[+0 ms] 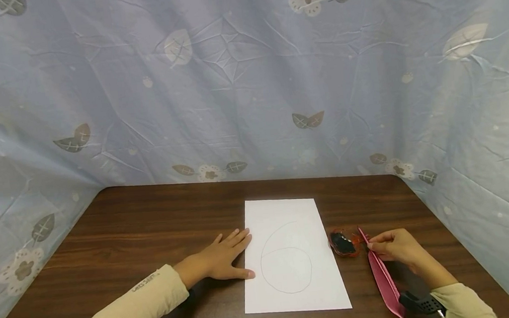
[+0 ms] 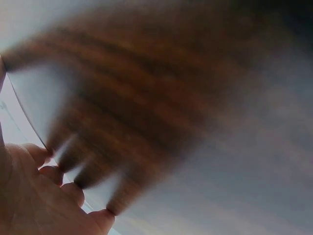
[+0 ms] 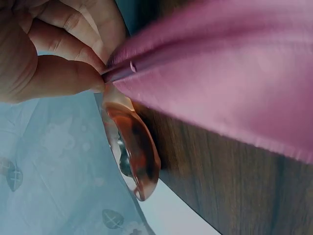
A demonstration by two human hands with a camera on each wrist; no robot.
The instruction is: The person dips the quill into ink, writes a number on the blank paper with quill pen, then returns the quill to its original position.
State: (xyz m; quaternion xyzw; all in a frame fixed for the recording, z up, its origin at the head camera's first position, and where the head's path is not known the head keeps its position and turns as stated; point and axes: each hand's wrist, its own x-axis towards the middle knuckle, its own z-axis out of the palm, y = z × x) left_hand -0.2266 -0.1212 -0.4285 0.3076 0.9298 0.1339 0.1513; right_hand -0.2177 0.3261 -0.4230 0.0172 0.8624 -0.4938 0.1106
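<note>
My left hand (image 1: 225,257) lies flat with its fingers spread, fingertips and thumb at the left edge of a white sheet of paper (image 1: 331,288). On the sheet is a thin drawn line shaped like a large 6. Its palm and fingertips (image 2: 73,192) show in the left wrist view. Between thumb and fingers, my right hand (image 1: 396,248) pinches the far end of a flat pink pouch (image 1: 385,284), seen nearly edge-on. Just left of that end lies a see-through orange object (image 1: 344,243) with a dark middle; the right wrist view shows its rounded orange rim (image 3: 142,147).
A dark brown wooden table (image 1: 160,223) carries everything. Pale blue cloth (image 1: 229,80) with leaves and flowers hangs behind it and along both sides. A black strap (image 1: 419,303) circles the right wrist.
</note>
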